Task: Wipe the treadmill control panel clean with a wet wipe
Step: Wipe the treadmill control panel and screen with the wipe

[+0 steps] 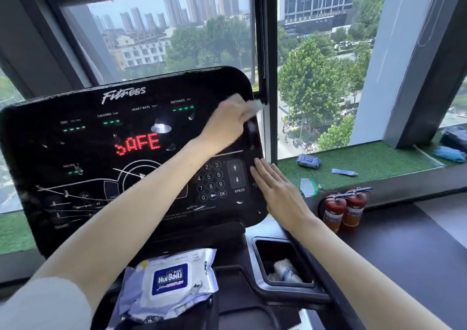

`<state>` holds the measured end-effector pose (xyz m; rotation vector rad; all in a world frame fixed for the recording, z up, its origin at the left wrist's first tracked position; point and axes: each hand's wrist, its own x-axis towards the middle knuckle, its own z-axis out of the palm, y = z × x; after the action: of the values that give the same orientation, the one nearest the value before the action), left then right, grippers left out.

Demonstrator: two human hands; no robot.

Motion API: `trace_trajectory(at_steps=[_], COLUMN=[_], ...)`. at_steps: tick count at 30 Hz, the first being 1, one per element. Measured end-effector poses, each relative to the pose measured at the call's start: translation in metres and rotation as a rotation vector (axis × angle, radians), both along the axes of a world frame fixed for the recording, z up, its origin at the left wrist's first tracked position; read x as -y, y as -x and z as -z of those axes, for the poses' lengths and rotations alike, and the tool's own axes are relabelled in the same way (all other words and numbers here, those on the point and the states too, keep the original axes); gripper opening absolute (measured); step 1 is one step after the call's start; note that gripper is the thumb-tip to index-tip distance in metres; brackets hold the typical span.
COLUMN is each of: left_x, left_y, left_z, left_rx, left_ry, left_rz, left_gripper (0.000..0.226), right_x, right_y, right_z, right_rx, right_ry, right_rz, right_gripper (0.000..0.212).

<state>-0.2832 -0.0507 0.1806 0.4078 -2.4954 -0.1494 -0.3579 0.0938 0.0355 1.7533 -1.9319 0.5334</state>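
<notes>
White wet wipe [254, 106], blurred, gripped in curled fingers of left hand [227, 125] against upper right corner of black control panel [88, 150]. Right hand [276, 190] flat on panel's right edge beside speed keys [235, 175], fingers straight and together. Below panel, pack of wipes [171, 279]; crumpled wipes [285, 271] in side pocket [274, 250].

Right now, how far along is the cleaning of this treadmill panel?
Done: crumpled wads, likely used wipes, lie in the side tray, so some wiping seems finished. In hand: the left hand holds a wet wipe against the upper right corner of the control panel; the right hand rests straight fingers on its right edge. Left: smears show across the lower left, so that area probably needs wiping.
</notes>
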Motion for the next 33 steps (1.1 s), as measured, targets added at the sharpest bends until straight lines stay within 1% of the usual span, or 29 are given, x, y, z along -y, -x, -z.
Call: trace_trajectory(at_steps=[1, 2, 4, 5, 6, 7, 10, 11, 12, 14, 15, 16, 18, 19, 20, 21, 22, 23, 24, 25, 27, 28, 29, 30, 33], left_x=[0.002, -0.001, -0.015, -0.022, -0.023, -0.018, -0.004, -0.005, -0.011, -0.026, -0.028, -0.023, -0.01, -0.007, -0.01, -0.016, -0.023, -0.029, -0.029, -0.021, -0.008, -0.006, -0.008, -0.012, -0.032], left_y=[0.001, 0.001, -0.001, -0.005, -0.007, -0.005, -0.002, -0.003, -0.004, -0.01, -0.012, -0.01, -0.006, -0.006, -0.007, -0.008, -0.011, -0.014, -0.016, -0.013, -0.006, -0.004, -0.004, -0.005, -0.015], left_z=[-0.001, 0.002, 0.021, 0.03, 0.031, 0.026, 0.012, 0.015, 0.022, 0.039, 0.039, 0.034, 0.024, 0.025, 0.028, 0.034, 0.043, 0.047, 0.044, 0.037, 0.023, 0.021, 0.024, 0.033, 0.063], left_rx=[-0.078, -0.062, 0.176, 0.29, 0.328, 0.296, -0.054, -0.069, -0.007, 0.196, 0.234, 0.211, -0.002, -0.076, -0.071, 0.003, 0.114, 0.203, 0.235, 0.193, -0.016, -0.061, -0.052, 0.0, 0.235], left_ry=[-0.004, 0.034, 0.121, 0.131, 0.14, 0.135, 0.029, 0.036, 0.068, 0.09, 0.075, 0.038, -0.05, -0.05, -0.015, 0.04, 0.076, 0.092, 0.087, 0.062, -0.014, -0.02, -0.001, 0.027, 0.067], left_rz=[-0.042, -0.032, 0.08, 0.132, 0.145, 0.104, -0.038, -0.043, -0.004, 0.123, 0.138, 0.098, -0.005, -0.049, -0.048, 0.001, 0.072, 0.13, 0.133, 0.089, -0.021, -0.056, -0.06, -0.024, 0.13], left_gripper=[0.032, 0.033, 0.036, 0.036, 0.037, 0.038, 0.028, 0.028, 0.033, 0.04, 0.039, 0.039, 0.035, 0.034, 0.035, 0.038, 0.043, 0.046, 0.046, 0.042, 0.034, 0.034, 0.037, 0.04, 0.045], right_x=[0.0, 0.0, 0.0, 0.0, 0.0, 0.0, 0.0, 0.0, 0.001, 0.001, 0.001, 0.0, 0.0, -0.001, -0.001, -0.001, -0.001, -0.001, -0.001, -0.001, 0.0, -0.001, -0.001, -0.002, -0.011], right_y=[-0.001, -0.002, -0.001, 0.0, 0.0, 0.0, -0.003, -0.003, -0.004, -0.003, -0.002, -0.002, -0.003, -0.004, -0.005, -0.005, -0.005, -0.004, -0.003, -0.003, -0.004, -0.005, -0.006, -0.005, -0.003], right_z=[0.001, 0.002, 0.002, 0.002, 0.001, 0.001, 0.002, 0.002, 0.002, 0.001, 0.0, 0.0, 0.0, 0.0, 0.0, 0.0, 0.001, 0.001, 0.002, 0.002, 0.001, 0.001, 0.002, 0.005, 0.02], right_rx=[0.007, 0.013, 0.005, -0.002, -0.005, -0.006, -0.002, 0.0, -0.001, -0.008, -0.012, -0.013, -0.006, -0.001, 0.003, 0.006, 0.011, 0.021, 0.033, 0.042, 0.057, 0.069, 0.087, 0.114, 0.199], right_ry=[0.005, 0.007, 0.006, 0.007, 0.007, 0.003, 0.001, 0.003, 0.001, -0.006, -0.009, -0.013, -0.015, -0.012, -0.012, -0.016, -0.02, -0.021, -0.019, -0.019, -0.025, -0.021, -0.012, -0.003, 0.033], right_rz=[0.002, 0.003, -0.001, -0.002, -0.002, 0.0, 0.011, 0.011, 0.01, 0.01, 0.011, 0.013, 0.016, 0.018, 0.019, 0.019, 0.016, 0.009, 0.002, -0.003, -0.004, -0.006, -0.012, -0.02, -0.004], right_gripper=[0.078, 0.077, 0.077, 0.076, 0.077, 0.077, 0.078, 0.078, 0.077, 0.076, 0.076, 0.077, 0.08, 0.081, 0.082, 0.082, 0.081, 0.08, 0.08, 0.082, 0.086, 0.087, 0.086, 0.084, 0.074])
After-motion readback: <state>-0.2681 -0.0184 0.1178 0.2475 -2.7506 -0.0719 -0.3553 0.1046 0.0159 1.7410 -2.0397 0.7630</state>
